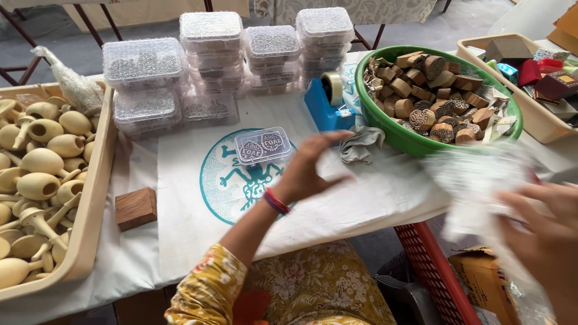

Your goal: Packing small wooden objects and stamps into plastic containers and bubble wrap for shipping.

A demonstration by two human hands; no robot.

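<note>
Right hand [545, 241] motion-blurred at lower right, cut by the frame edge, clear bag [481, 180] it holds smeared, tan tray [90, 198] cropped at left

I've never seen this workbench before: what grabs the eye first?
The green bowl heaped with carved wooden blocks at upper right, and the tray of pale wooden pieces at left. Between them, the left hand hovers over the printed cloth, while the right hand grips blurred bubble wrap.

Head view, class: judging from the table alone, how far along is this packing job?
Done: stacked clear boxes stand filled, and one small closed box lies on the cloth. In hand: the right hand holds blurred bubble wrap; the left hand hovers empty. Left: many wooden pieces fill the green bowl.
</note>
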